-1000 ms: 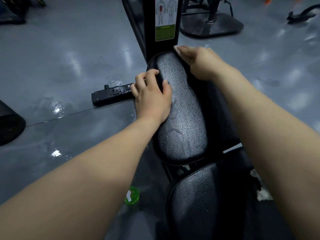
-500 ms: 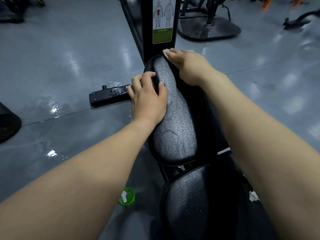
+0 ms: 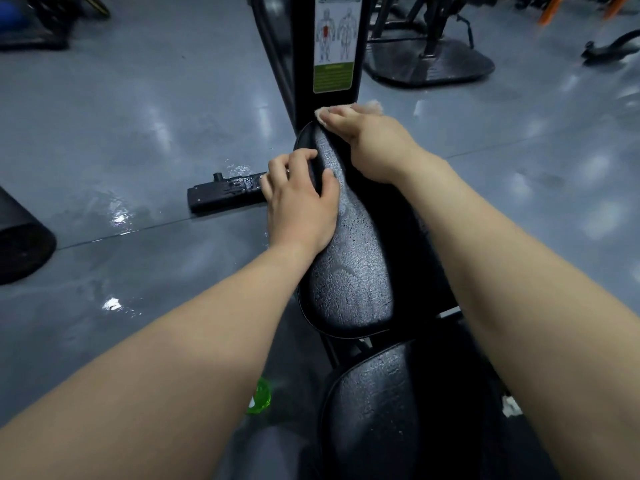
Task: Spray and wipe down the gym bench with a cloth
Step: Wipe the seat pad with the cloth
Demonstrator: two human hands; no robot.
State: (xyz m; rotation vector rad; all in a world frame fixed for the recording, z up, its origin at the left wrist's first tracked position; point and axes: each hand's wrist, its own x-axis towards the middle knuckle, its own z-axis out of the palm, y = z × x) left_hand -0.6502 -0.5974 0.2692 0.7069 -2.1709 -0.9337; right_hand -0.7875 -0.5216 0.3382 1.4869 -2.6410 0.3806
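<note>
- Black textured vinyl covers the bench's back pad [image 3: 346, 265], which runs away from the viewer toward a black upright post [image 3: 304, 64]. Droplets and wet streaks show on its surface.
- Seat pad [image 3: 374, 410], same material, lies nearer the viewer, with a narrow gap between the two.
- Left hand [image 3: 301, 199] grips the back pad's left edge: the fingers are curled over the rim and the thumb lies on the top surface.
- Right hand [image 3: 374, 147] is at the pad's far end, just below the post, with its fingers bent over a pale cloth [image 3: 370, 106] and pressing it against the pad. Cloth edges show past the fingertips and behind the knuckles.
- Muscle diagram label [image 3: 334, 46] with a green lower panel is fixed to the post.
- Grey floor [image 3: 138, 133] is glossy, with wet patches left of the bench.
- Black base bar [image 3: 225, 192] lies on the floor behind the left hand.
- Green translucent object [image 3: 259, 398] lies on the floor left of the seat pad; I cannot identify it.
</note>
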